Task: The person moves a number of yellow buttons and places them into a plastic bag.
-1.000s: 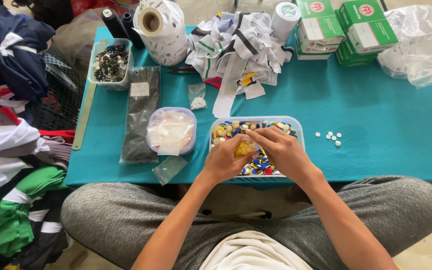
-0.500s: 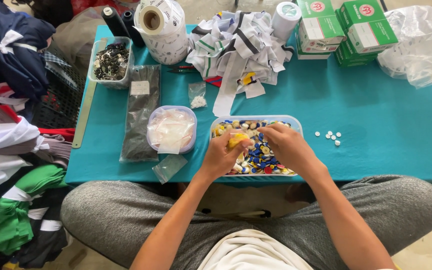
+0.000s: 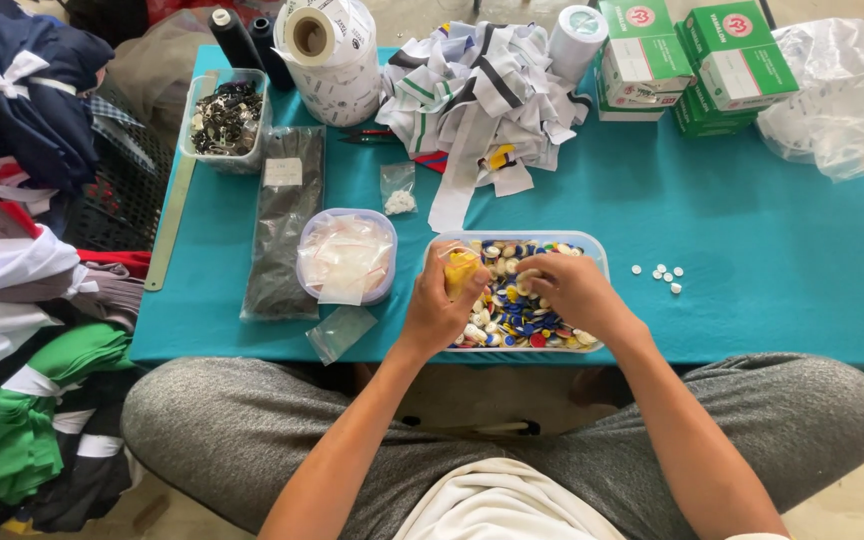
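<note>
On the teal bench (image 3: 782, 300), near its front edge, the left hand (image 3: 439, 305) grasps a small yellow plastic bag (image 3: 460, 270); the right hand (image 3: 574, 290), fingers curled, picks in the clear plastic tray of coloured buttons (image 3: 522, 310).

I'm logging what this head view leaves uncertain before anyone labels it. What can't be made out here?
- Head view: the left hand closes round a yellow item; its fingers hide what kind.
- The right hand covers part of the button tray, so what its fingertips pinch is hidden.
- The small white pieces on the teal table are too small to identify.
- The clear plastic bag is cut off by the right edge.
</note>
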